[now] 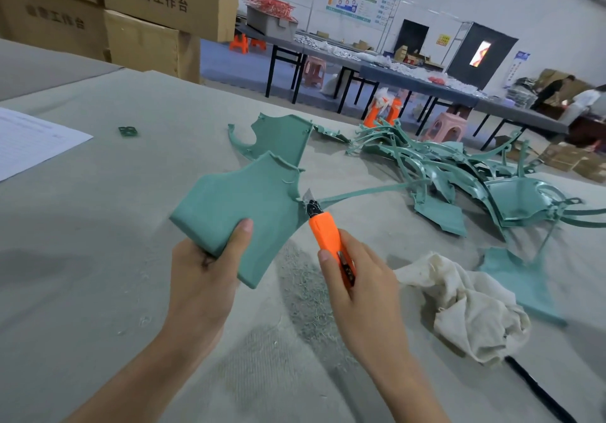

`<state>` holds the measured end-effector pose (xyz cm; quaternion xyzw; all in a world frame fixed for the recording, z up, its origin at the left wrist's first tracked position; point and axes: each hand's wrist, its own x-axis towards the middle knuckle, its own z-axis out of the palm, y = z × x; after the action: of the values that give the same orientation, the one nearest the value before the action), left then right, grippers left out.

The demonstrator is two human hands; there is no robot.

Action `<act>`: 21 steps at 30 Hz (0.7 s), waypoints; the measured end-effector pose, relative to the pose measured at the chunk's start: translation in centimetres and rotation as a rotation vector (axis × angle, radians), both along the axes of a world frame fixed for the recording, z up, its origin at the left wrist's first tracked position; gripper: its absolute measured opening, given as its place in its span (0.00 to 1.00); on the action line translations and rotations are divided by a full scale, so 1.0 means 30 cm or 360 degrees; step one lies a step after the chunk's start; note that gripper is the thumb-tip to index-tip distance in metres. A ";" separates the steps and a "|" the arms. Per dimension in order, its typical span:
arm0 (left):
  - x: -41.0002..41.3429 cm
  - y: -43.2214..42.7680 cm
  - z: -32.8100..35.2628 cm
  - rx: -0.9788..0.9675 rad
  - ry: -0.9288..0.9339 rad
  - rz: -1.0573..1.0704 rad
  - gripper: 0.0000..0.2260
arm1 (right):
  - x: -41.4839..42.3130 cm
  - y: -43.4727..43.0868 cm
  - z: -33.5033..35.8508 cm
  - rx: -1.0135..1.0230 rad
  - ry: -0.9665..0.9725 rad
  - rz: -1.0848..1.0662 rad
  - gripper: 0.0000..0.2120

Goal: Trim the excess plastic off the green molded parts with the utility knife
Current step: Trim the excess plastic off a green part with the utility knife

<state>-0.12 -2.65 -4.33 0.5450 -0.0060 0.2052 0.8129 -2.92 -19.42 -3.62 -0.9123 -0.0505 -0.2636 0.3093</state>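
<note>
My left hand (203, 268) grips the green panel (242, 206) midair, my right hand (357, 288) the utility knife (328, 235); unsupported, the panel could twist and get gouged.

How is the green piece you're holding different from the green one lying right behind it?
The held green part is lifted and tilted in the left hand; the green part behind it lies on the table. The utility knife in the right hand meets the held part's edge; no hand or tool is on the other. Both are the same green.
</note>
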 end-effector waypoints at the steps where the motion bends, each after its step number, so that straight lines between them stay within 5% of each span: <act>1: 0.001 0.003 -0.001 -0.0018 0.0011 0.0003 0.05 | 0.001 -0.004 0.000 -0.0029 0.0009 -0.0013 0.10; 21: 0.025 0.034 -0.031 0.0238 0.0146 0.0095 0.04 | 0.039 -0.143 0.001 -0.0308 0.0123 -0.0468 0.17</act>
<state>0.64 -1.62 -5.27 0.6128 0.0321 0.2030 0.7630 -1.75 -23.71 -3.61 -0.9448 0.0702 -0.2648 0.1797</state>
